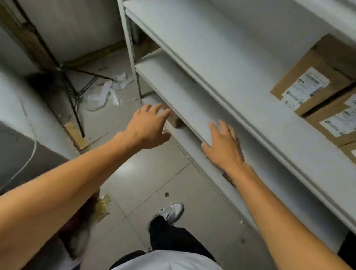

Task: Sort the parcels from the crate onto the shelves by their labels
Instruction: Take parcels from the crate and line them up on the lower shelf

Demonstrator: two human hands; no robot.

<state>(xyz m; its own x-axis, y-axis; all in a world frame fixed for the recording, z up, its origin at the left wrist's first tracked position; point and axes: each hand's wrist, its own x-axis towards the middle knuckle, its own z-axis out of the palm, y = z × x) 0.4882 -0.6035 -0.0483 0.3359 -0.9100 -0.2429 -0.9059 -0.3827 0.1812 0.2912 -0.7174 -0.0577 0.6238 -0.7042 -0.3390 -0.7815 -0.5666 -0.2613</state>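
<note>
Reaching low, we had our left hand (149, 122) with fingers spread and loose at a brown parcel (175, 120), perhaps touching it, tucked under the lower shelf (179, 88); our right hand (224, 144) lay flat, fingers apart, on that shelf's edge. A-2 boxes (331, 88) sat above.

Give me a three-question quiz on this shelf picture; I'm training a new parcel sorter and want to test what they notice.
1. True or false: the left hand grips a parcel.
2. What is handwritten on the labels of the cardboard boxes on the shelf?
3. The right hand is: A) holding a box, B) spread flat, fingers straight, at a lower shelf board, C) out of view.

Key:
1. False; its fingers are open and hold nothing.
2. A-2.
3. B.
</note>
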